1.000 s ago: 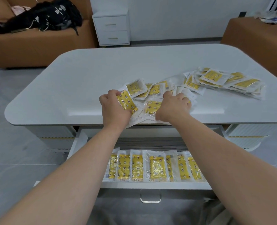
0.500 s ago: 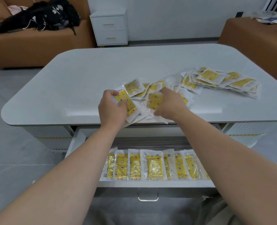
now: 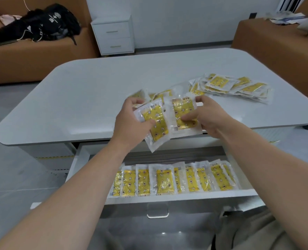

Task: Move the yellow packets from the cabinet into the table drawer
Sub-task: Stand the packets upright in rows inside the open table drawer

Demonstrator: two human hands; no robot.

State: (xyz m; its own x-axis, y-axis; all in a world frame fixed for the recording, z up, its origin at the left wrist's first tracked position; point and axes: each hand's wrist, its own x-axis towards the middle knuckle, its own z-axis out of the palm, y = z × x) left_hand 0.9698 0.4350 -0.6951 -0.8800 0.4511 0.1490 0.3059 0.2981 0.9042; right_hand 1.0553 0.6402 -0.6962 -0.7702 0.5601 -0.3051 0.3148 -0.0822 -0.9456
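Left hand (image 3: pixel 131 121): closed on a tilted yellow packet (image 3: pixel 155 124), thumb across its face, above the tabletop's near edge.
Right hand (image 3: pixel 206 116): pinching a second packet (image 3: pixel 183 114), thumb on front, fingers behind; the two packets overlap.
Tabletop (image 3: pixel 95 91): white, rounded corners; loose pile of packets (image 3: pixel 229 86) on the right side, a few more behind the hands.
Drawer (image 3: pixel 176 197): pulled open below the tabletop; row of yellow packets (image 3: pixel 164 181) laid side by side, overlapping, along its front.
Background: white bedside cabinet (image 3: pixel 113 35), black backpack (image 3: pixel 46 22) on a brown sofa (image 3: pixel 32 64).
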